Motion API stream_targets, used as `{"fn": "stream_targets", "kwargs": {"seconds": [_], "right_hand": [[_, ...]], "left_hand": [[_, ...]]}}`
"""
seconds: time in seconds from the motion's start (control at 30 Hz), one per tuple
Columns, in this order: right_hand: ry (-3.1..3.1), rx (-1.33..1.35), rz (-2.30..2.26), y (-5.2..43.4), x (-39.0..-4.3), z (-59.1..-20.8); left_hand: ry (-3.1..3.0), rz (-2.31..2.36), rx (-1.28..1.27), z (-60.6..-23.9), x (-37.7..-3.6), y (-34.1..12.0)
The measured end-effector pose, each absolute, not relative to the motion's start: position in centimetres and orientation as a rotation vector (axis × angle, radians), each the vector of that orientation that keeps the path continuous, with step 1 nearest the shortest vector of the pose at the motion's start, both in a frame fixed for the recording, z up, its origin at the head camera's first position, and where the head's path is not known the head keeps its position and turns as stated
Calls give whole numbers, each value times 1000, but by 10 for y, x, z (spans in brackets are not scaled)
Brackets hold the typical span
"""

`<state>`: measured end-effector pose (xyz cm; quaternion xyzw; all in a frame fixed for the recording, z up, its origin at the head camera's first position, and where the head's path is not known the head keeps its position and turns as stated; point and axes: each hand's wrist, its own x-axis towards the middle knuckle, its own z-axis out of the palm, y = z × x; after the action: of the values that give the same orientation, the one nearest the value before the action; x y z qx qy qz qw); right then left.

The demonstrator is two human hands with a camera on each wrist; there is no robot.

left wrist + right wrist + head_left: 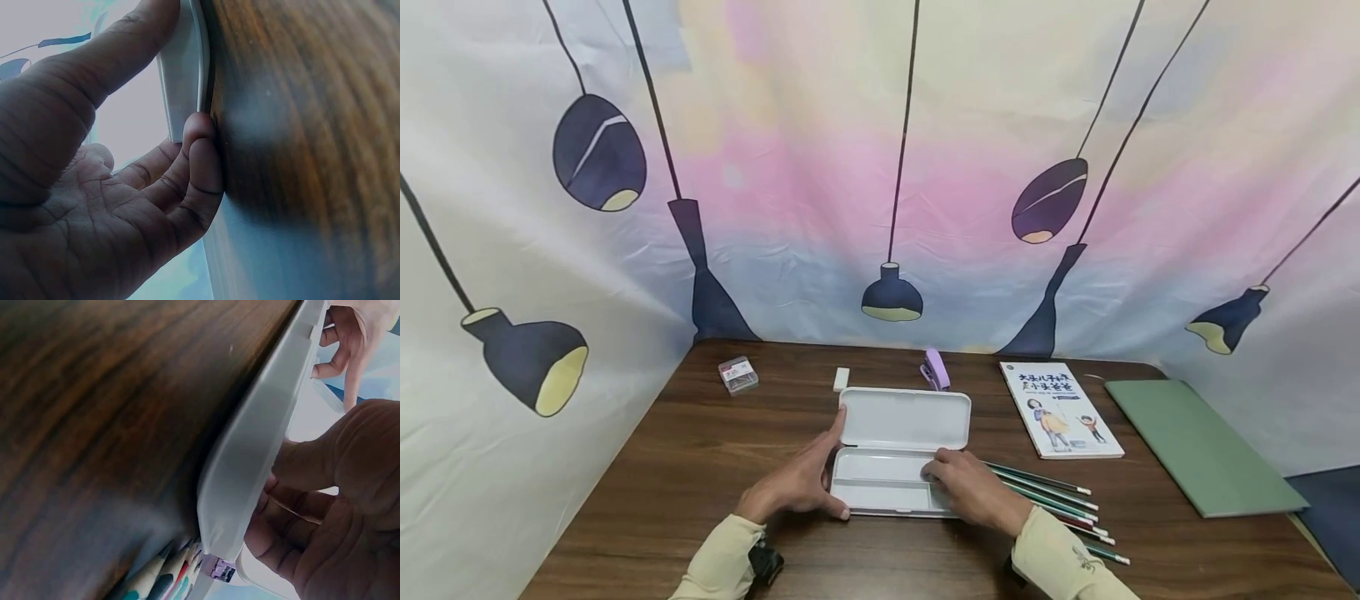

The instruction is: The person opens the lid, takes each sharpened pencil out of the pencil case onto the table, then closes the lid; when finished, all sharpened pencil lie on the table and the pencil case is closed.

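An open white pencil case [880, 497] lies on the table, its lid [904, 419] tipped back on the far side. My left hand [801, 477] holds its left end, with the thumb at the near corner and other fingers along the side. In the left wrist view, the fingers [203, 165] curl against the case's edge. My right hand [973, 487] reaches over the right end, fingers bent down into the tray. In the right wrist view, the case's wall [250, 450] hides those fingertips, so whether they pinch anything cannot be seen.
Several pencils [1060, 500] lie to the right of the case, partly under the right forearm. Behind it are a white eraser [841, 380] and a purple stapler [935, 370]. A small clear box [738, 376] sits back left; a book [1060, 410] and green folder [1202, 446] lie right.
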<state>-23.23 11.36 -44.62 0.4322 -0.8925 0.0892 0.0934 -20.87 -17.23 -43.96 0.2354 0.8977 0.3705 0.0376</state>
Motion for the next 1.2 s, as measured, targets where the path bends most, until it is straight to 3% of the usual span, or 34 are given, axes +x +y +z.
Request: {"fn": "stream_targets", "kwargs": {"seconds": [0.57, 1.2], "right_hand": [[-2668, 1234, 466, 115, -236, -442], [-2624, 797, 624, 143, -226, -428]], "left_hand": [[2738, 1155, 729, -441, -212, -172], [2740, 1175, 720, -442, -212, -171]]}}
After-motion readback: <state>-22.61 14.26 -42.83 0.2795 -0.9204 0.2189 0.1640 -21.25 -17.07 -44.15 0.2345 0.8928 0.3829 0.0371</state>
